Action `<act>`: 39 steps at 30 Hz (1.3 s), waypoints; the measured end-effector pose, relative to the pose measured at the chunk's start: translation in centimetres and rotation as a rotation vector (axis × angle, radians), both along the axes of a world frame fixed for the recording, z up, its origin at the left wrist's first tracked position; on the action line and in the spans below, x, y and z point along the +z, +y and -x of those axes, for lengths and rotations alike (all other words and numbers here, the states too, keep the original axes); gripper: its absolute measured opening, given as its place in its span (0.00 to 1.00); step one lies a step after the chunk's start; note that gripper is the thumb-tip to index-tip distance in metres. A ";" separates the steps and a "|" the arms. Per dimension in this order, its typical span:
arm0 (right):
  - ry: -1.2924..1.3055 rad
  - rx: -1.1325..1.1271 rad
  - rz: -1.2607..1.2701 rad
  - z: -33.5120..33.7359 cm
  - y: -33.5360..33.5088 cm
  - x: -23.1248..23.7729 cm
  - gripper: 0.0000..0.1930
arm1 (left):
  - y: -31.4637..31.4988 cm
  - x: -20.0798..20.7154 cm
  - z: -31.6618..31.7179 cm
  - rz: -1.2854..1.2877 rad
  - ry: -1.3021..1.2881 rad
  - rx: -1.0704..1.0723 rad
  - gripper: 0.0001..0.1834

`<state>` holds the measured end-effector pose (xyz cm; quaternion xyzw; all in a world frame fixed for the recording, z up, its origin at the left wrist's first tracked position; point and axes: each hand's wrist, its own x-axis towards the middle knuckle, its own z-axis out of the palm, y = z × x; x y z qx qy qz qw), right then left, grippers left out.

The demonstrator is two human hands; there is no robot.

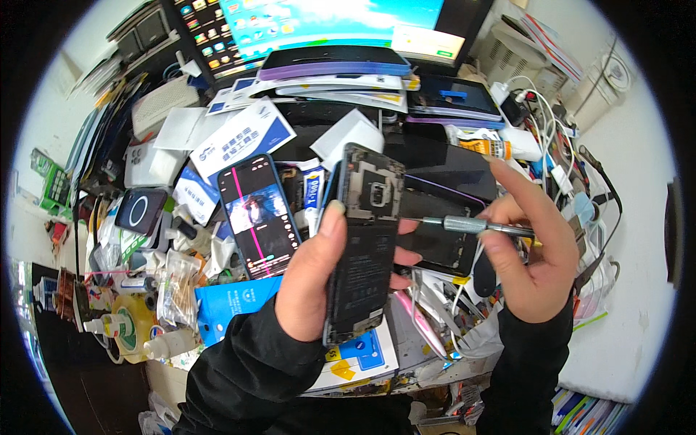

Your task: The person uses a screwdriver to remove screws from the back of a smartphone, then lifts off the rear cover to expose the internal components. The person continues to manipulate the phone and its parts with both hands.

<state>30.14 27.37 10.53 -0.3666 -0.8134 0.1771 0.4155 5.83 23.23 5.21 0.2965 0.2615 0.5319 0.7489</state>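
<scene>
Grips a black, open-backed rectangular phone [362, 261] in the left hand [308, 281], a slim silver metal screwdriver [464, 224] in the right hand [536, 270]

Wears loose black fabric sleeves [250, 366] at the near edge. Has a white, blue and yellow paper card [366, 351] below the phone's lower end, and a slender pink-and-white pen-shaped tool [424, 326] to the right of it.

Clamps the left hand around the phone: thumb along the left long edge, fingers behind, fingertips out past the right edge. Has the phone tilted across that palm, with the lower end down past the base of the thumb and the camera end clear above the grip. Pinches the screwdriver between right thumb and curled fingers, index finger raised free. Points the thin tip leftward at the phone's right edge, near the left fingertips; cannot tell contact from a narrow gap there.

Has a blue-framed phone with a lit screen [254, 217] left of the left hand, and a flat black phone panel [438, 250] behind the screwdriver. Farther off, has a blue-and-white squeeze tube [313, 190]. Faces, at the back, a wide, brightly lit computer monitor [326, 25].
</scene>
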 end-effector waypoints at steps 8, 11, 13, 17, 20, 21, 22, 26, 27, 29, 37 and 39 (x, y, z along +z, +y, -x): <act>0.001 0.012 0.033 -0.1 0.1 -0.1 0.21 | 0.1 -0.1 -0.1 -0.054 0.026 0.025 0.37; 0.005 -0.010 -0.004 -0.2 0.0 0.3 0.21 | 0.1 0.0 -0.1 -0.052 0.026 0.034 0.38; 0.032 -0.041 0.032 -0.3 0.0 0.4 0.21 | 0.1 0.0 -0.1 -0.039 0.022 0.053 0.38; -0.094 -0.036 0.030 -0.3 0.2 -0.1 0.19 | 0.1 0.1 -0.4 -0.035 -0.028 0.046 0.39; -0.132 -0.012 0.041 -0.1 0.4 -0.4 0.18 | 0.2 0.0 -0.5 -0.013 0.006 0.021 0.39; -0.139 -0.002 0.050 -0.1 0.4 -0.4 0.18 | 0.2 0.0 -0.6 0.002 0.017 0.018 0.39; -0.106 -0.006 0.009 0.0 0.3 -0.4 0.19 | 0.3 -0.1 -0.7 0.010 0.033 0.024 0.41; -0.033 -0.062 -0.039 -0.1 -0.4 0.3 0.20 | 0.2 -0.2 -0.7 0.016 0.095 0.040 0.46; -0.020 -0.051 -0.053 -0.1 -0.6 0.4 0.20 | 0.3 -0.2 -0.6 0.010 0.108 0.039 0.46; 0.051 -0.028 -0.072 0.1 -0.9 0.4 0.20 | 0.2 -0.2 -0.4 0.005 0.011 -0.010 0.40; 0.035 0.224 -0.267 0.2 -0.6 0.0 0.19 | -0.2 0.2 -0.7 -0.021 0.017 -0.102 0.43; 0.044 0.215 -0.293 0.3 -0.6 -0.1 0.19 | -0.3 0.3 -0.8 -0.011 0.013 -0.108 0.43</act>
